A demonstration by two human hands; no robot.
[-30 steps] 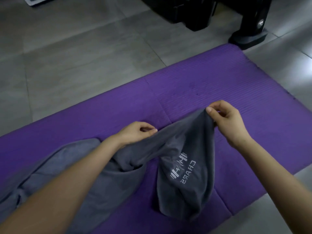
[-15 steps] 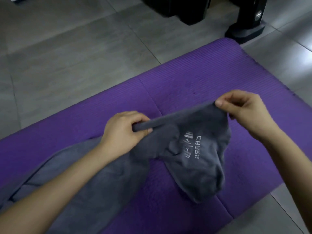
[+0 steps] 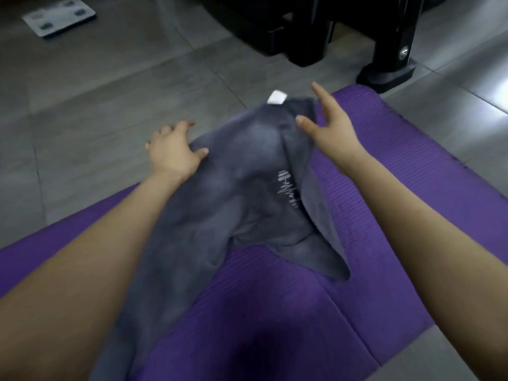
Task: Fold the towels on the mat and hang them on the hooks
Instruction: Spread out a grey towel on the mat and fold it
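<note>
A grey towel (image 3: 247,182) with a white embroidered logo lies crumpled and stretched forward across the purple mat (image 3: 398,193). Its far end, with a white label (image 3: 276,97), reaches over the mat's far edge. My left hand (image 3: 174,149) is at the towel's left edge, fingers spread and thumb resting on the cloth. My right hand (image 3: 328,127) hovers beside the towel's far right corner with its fingers apart and nothing in it. No hooks are in view.
Grey floor tiles surround the mat. Beyond its far right corner stands a black machine frame with a foot (image 3: 384,75). A white bathroom scale (image 3: 59,16) lies on the floor at the far left.
The towel, held up by its top edge between both hands before, has been flung forward and now lies spread away from me. Both hands have let go and opened.
</note>
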